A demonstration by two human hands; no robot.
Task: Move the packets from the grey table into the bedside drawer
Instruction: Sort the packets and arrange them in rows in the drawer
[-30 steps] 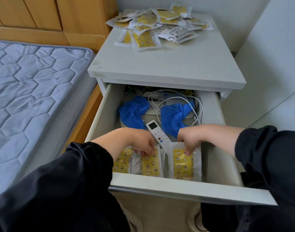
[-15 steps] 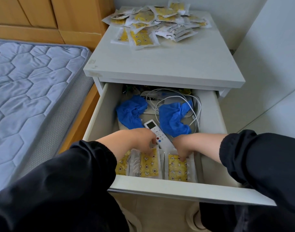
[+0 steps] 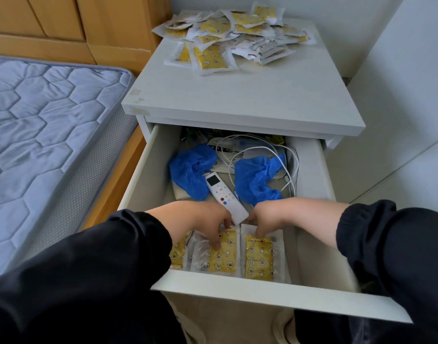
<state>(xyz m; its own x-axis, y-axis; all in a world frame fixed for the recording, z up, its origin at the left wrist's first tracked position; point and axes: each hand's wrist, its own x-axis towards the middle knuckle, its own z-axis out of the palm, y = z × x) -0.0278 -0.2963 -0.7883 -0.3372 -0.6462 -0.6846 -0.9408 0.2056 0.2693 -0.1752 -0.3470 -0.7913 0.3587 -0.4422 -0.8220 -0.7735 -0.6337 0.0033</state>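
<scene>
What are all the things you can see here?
grey table: one, grey, beside the bed.
drawer: one, white, pulled open under the tabletop.
packets on top: a heap, too many to count, yellow and white, back of the tabletop.
packets in the drawer: three showing, yellow and white, front row.
remote: one, white, drawer middle.
blue bundles: two, crumpled, beside the remote.
cables: white, tangled, drawer back.
mattress: one, blue-grey, left.
left hand: touching the middle packet.
right hand: on the right packet.
</scene>
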